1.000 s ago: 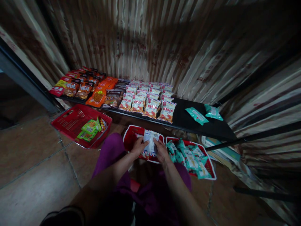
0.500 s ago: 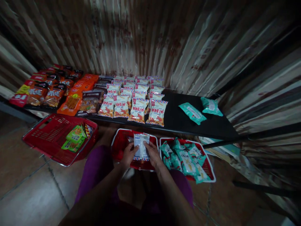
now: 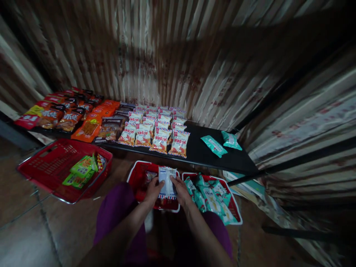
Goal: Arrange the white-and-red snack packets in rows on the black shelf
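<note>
A white snack bag [image 3: 168, 183] with red-and-blue striped ends is held over the middle red basket [image 3: 132, 177], its printed back facing up. My left hand [image 3: 154, 190] is closed on the bag's left edge, thumb on top. On the opposite edge, my right hand [image 3: 180, 188] grips it the same way. Beneath it, a dark-wrapped snack [image 3: 150, 175] lies inside the basket. On the black shelf [image 3: 200, 157] beyond stand rows of white snack bags [image 3: 179, 142] with matching striped ends and red-orange print.
Right of my hands, another red basket [image 3: 237, 211] holds several teal bags [image 3: 211, 200]. Two teal bags [image 3: 214, 145] lie on the shelf's right part. At left, a red basket [image 3: 44, 157] contains green packets [image 3: 82, 170]. Orange bags [image 3: 91, 124] and brown bags [image 3: 111, 128] line the shelf's left.
My view has shifted, so the shelf and baskets sit lower and the right side lies further left. Both hands still hold the white snack bag over the middle basket.
</note>
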The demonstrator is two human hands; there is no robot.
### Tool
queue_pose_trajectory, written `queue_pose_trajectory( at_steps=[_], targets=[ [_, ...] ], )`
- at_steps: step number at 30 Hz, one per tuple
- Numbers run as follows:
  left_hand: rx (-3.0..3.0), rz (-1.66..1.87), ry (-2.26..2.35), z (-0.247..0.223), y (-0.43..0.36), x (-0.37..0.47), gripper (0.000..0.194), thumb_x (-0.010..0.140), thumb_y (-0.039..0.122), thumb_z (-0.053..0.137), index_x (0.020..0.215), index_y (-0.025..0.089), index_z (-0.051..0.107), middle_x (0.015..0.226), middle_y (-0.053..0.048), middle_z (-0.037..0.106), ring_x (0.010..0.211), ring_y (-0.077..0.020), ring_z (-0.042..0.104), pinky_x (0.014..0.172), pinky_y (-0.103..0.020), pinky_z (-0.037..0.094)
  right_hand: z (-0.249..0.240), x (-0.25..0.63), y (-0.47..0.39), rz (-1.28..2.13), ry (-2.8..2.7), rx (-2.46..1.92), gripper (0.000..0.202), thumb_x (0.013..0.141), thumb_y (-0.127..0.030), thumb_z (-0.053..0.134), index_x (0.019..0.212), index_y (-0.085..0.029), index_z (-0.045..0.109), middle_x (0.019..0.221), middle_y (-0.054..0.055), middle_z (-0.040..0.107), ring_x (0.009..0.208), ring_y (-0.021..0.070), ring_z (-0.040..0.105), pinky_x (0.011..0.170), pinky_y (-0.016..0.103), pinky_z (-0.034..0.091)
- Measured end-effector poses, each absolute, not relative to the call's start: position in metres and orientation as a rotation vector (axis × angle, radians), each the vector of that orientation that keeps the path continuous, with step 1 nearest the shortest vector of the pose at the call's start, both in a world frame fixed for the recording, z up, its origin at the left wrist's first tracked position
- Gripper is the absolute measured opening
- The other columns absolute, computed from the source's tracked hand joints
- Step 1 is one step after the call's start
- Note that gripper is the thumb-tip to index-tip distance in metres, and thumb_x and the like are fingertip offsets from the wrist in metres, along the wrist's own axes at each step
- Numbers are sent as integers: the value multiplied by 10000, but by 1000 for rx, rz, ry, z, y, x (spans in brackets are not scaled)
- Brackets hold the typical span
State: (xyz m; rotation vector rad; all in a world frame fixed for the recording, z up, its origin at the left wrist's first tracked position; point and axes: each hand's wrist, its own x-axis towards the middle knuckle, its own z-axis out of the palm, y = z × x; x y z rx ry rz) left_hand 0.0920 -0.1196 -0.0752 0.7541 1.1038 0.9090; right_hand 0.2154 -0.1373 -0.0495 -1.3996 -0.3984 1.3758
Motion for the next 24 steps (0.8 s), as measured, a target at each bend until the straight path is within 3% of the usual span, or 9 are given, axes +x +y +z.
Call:
queue_pose_trajectory(
  at_steps=[8, 12, 17, 24],
  targets=[
    [810, 958, 1082, -66, -125, 97, 379, 632, 395, 718, 898, 138, 636, 911, -99, 690, 789, -207, 635, 712, -310, 491, -35, 219, -141, 1367, -386, -1372, 389, 577, -377, 764, 902, -191, 660, 738, 25, 734, 671, 215, 686, 616, 322, 547],
    [784, 981, 1144, -81, -123, 105, 449, 605, 427, 731, 933, 137, 634, 935, -109, 688, 822, -223, 639, 727, -319, 494, -51, 227, -137, 1441, -367, -1353, 468, 572, -408, 769, 972, -199, 649, 785, 35, 737, 729, 232, 690, 621, 326, 544],
    [798, 882, 1208, -100, -122, 124, 430, 595, 470, 721, 852, 133, 647, 812, -97, 698, 741, -232, 641, 647, -317, 493, -77, 252, -134, 1549, -348, -1342, 468, 595, -459, 749, 985, -219, 654, 826, 44, 738, 761, 251, 693, 619, 334, 539],
    [695, 952, 1161, -94, -116, 169, 504, 561, 522, 727, 901, 156, 657, 804, -85, 700, 751, -236, 644, 670, -328, 505, -76, 297, -117, 1598, -362, -1375, 527, 597, -450, 760, 1057, -224, 638, 864, 39, 736, 778, 251, 693, 644, 338, 536]
  ],
)
